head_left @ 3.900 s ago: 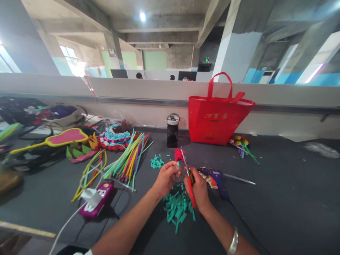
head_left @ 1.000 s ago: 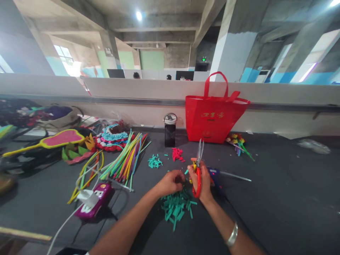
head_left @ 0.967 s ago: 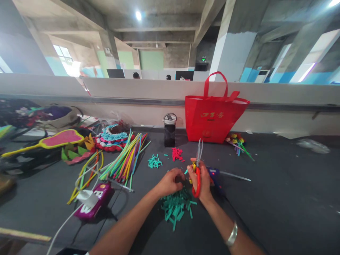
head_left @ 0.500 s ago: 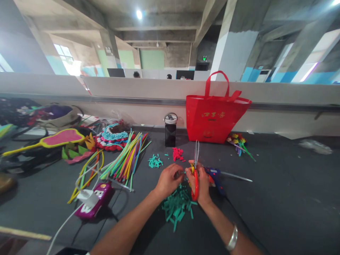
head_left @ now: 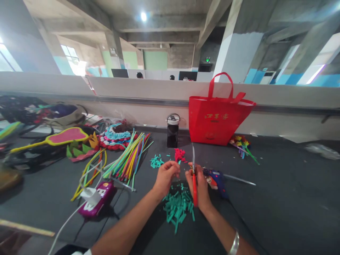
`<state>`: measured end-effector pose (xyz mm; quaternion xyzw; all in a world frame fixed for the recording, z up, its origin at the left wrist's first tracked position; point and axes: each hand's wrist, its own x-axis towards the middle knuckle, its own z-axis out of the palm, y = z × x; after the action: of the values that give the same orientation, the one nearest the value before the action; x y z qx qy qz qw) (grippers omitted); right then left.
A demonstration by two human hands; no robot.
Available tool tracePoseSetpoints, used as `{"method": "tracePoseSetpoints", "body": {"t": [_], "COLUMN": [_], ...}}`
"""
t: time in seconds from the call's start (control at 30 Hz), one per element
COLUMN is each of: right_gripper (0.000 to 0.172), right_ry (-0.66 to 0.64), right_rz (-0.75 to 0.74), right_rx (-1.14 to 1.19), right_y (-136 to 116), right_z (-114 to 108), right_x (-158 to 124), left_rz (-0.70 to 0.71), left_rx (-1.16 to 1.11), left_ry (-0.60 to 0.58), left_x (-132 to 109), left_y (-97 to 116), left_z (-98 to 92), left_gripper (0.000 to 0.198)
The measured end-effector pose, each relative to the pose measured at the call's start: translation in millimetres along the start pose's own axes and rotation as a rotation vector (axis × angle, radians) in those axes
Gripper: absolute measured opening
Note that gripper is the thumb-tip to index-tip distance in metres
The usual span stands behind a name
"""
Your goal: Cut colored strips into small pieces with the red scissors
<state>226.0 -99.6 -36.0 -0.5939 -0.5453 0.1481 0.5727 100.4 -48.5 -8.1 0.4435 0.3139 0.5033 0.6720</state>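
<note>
My right hand (head_left: 199, 184) is closed around red-handled scissors (head_left: 194, 189), whose blades point away from me. Left of it, my left hand (head_left: 168, 177) has its thumb and fingertips pinched together; anything between them is too small to make out. Below and between both hands lies a heap of dark green cut pieces (head_left: 179, 206). Beyond my left hand are a small pile of turquoise pieces (head_left: 156, 161) and a pile of red pieces (head_left: 179, 154). A blue glue gun (head_left: 218, 180) rests just right of my right hand.
A black bottle (head_left: 172, 134) and a red bag (head_left: 219, 122) stand at the back. On the left lie colourful pipe cleaners (head_left: 130, 157), a purple power strip (head_left: 99, 200) with a white cable, and felt crafts. A flower bunch (head_left: 241, 144) lies by the bag.
My hands have moved slightly apart, and the scissors have turned a little in my right hand. The whole view has shifted slightly, with things appearing farther right.
</note>
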Motion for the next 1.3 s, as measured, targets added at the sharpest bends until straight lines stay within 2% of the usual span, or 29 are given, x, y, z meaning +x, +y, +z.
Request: {"method": "tracePoseSetpoints", "body": {"t": [0.1, 0.27, 0.4, 0.8, 1.13, 1.3], "right_gripper": [0.033, 0.044, 0.045, 0.042, 0.035, 0.03], "right_ry": [-0.068, -0.072, -0.079, -0.083, -0.149, -0.135], "right_rz": [-0.031, -0.12, -0.123, -0.141, -0.11, -0.072], "right_rx": [-0.054, -0.19, -0.237, -0.205, -0.1, -0.088], "right_y": [6, 10, 9, 8, -1, -3], "right_z": [7, 15, 16, 12, 9, 8], "right_x": [-5, -15, -17, -15, -14, -14], "left_rz": [-0.006, 0.013, -0.015, -0.071, -0.074, -0.042], "left_rx": [-0.144, -0.195, -0.227, -0.234, -0.225, -0.198], "left_ry": [0.022, 0.037, 0.034, -0.021, -0.002, -0.005], "left_x": [-1, -2, -5, -5, -3, -3], "left_y": [4, 4, 3, 4, 2, 3], "left_z": [1.2, 4.0, 6.4, 5.4, 3.7, 3.5], "left_gripper": [0.012, 0.014, 0.015, 0.017, 0.016, 0.016]}}
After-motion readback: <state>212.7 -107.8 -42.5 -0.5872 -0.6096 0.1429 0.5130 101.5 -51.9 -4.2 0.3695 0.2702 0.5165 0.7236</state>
